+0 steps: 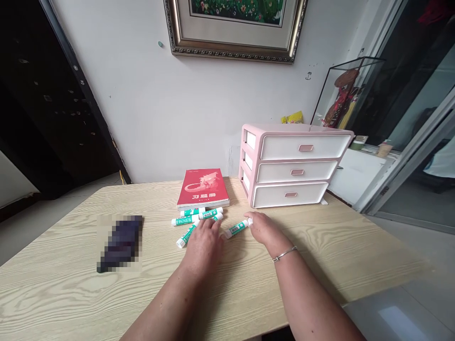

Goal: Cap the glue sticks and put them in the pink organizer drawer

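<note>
Both bare forearms reach out over the pale wood-grain tabletop (64,246), hands low and palms down. The left hand (203,246) sits with its fingers loosely spread, closed on nothing, their tips over a small heap of white-and-green cylindrical glue sticks (192,219), and one more slanted stick (185,236) runs out beside the palm. The right hand (265,228), a thin silver bangle (284,254) on its wrist, is at the end of a lone white-and-green glue stick (235,229); from here I can't quite tell whether its fingers are pinching the stick or just lying against it. The heap lies just in front of a red paperback book (202,187), with a pink-and-white three-drawer plastic organiser (284,166) off to the right and a pixelated dark object (121,244) to the left.
</note>
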Available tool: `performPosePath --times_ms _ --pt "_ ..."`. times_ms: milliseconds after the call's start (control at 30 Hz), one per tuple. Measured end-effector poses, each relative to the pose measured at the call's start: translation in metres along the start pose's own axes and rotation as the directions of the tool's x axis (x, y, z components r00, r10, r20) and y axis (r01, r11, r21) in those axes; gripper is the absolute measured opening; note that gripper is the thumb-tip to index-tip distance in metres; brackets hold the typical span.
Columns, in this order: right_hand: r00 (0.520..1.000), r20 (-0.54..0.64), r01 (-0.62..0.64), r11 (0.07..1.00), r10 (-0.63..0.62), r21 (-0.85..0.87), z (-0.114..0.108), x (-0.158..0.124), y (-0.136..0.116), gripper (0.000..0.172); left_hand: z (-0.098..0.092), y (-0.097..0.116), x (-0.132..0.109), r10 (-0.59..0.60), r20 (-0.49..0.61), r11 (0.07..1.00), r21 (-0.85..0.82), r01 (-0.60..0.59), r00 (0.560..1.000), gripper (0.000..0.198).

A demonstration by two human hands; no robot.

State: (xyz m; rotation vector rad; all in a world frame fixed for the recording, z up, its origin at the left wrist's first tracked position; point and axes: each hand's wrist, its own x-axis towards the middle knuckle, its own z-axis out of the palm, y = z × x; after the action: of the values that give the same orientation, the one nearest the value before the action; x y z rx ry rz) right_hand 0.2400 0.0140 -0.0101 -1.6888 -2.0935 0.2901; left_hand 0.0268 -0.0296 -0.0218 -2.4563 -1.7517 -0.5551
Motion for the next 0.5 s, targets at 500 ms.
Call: performPosePath --times_ms 500 --pt "0.997 0.069 -0.020 0.684 -0.045 0.729 0.004 -0.003 -0.024 0.040 -0.022 0.012 0.002 -0.150 0.225 0.923 -0.316 0.218 0.963 0.033"
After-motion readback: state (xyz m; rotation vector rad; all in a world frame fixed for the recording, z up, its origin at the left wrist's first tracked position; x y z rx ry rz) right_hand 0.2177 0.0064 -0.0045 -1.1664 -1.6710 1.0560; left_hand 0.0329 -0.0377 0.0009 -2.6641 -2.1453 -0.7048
